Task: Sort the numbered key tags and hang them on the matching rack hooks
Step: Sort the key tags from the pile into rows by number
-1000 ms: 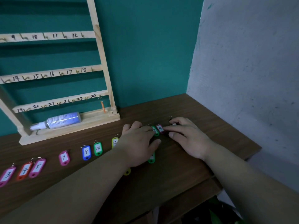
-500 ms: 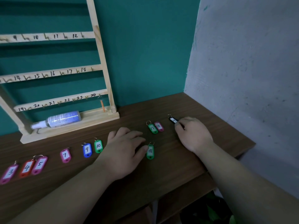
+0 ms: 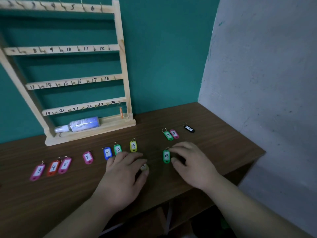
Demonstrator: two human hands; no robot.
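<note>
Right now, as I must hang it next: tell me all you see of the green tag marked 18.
The green tag marked 18 is an oblong, seemingly plastic, with a white handwritten label and a metal ring at its far end. It lies flat on the wooden table; forefinger and thumb of the right hand seem to touch its right side.

L hand [image 3: 123, 170] flat on table [image 3: 223, 138], covering yellowish tag [image 3: 143, 167]. R hand [image 3: 192, 162] at its 3 o'clock touches green 18 tag [image 3: 166, 156]; rack [image 3: 120, 48] at 11.
</note>
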